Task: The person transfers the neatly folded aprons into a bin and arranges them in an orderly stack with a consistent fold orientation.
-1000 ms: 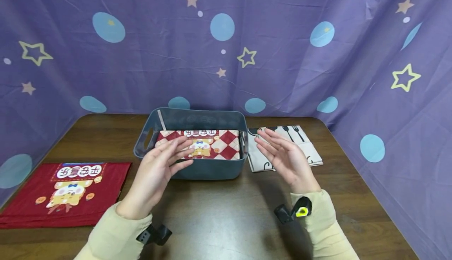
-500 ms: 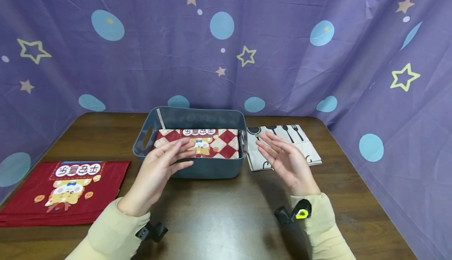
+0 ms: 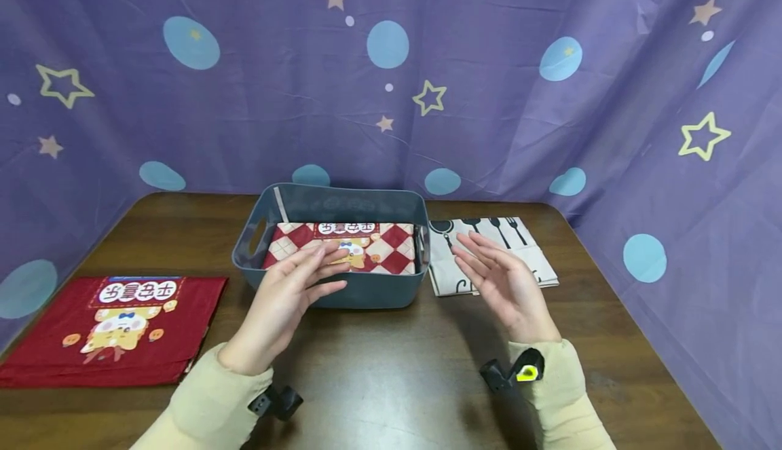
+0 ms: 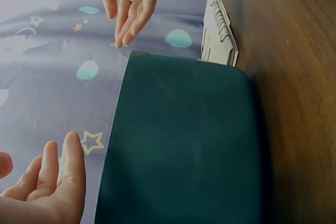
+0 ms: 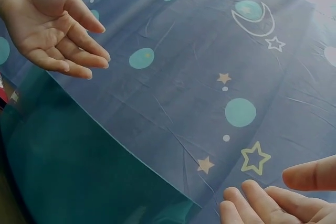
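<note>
Head view: slate-blue rounded basket (image 3: 379,292)

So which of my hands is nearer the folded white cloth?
Right. Your right hand hangs in front of the folded white cloth, apart from it; your left hand is farther off to its left, in front of the basket.

Head view is evenly lit; glare is thrown on table (image 3: 379,396) nr btm ctr, shadow cast beside R sleeve (image 3: 559,389). L wrist view: curtain (image 4: 58,103) washed out top L, bin (image 4: 178,140) rendered dim. R wrist view's overexposed top R, detail softened.
</note>
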`<state>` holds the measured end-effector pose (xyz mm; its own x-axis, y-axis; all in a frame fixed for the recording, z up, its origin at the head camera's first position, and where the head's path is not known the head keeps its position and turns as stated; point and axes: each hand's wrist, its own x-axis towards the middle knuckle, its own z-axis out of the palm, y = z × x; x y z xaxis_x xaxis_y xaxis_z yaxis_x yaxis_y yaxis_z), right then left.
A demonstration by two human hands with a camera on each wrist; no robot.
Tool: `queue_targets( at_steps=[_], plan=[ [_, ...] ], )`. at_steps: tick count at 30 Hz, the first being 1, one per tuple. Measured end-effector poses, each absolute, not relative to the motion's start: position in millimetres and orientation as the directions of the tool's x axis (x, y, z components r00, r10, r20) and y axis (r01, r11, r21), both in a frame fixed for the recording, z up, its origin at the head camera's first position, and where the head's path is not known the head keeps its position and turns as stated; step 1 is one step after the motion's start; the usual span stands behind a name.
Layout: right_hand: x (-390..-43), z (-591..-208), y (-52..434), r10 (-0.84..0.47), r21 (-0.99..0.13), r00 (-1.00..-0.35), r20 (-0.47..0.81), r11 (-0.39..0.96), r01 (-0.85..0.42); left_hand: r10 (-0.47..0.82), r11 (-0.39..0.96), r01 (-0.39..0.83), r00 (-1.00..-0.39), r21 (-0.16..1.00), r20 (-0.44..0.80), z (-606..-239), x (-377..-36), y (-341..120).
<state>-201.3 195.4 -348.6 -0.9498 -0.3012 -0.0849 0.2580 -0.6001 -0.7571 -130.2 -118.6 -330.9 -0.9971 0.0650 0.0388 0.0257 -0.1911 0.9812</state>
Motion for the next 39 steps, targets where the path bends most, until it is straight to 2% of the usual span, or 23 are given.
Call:
queue_targets(
  at_steps=[14,30,39],
  plan=[
    [-197,-356,207,-0.265,-0.747,-0.957,-0.118,-0.611,0.261,0.088,-0.243,-0.004,-0.996,0.970,0.018,-338,-129,-106],
    [-199,-356,220,-0.232,-0.721,-0.971,-0.063,-0.662,0.205,0.088,-0.345,-0.027,-0.996,0.938,0.004,-346,-133,-83],
    [-200,-360,226,-0.200,-0.756,-0.976,-0.081,-0.626,0.191,0.104,-0.322,-0.069,-0.994,0.944,-0.037,-350,-135,-68]
  ],
)
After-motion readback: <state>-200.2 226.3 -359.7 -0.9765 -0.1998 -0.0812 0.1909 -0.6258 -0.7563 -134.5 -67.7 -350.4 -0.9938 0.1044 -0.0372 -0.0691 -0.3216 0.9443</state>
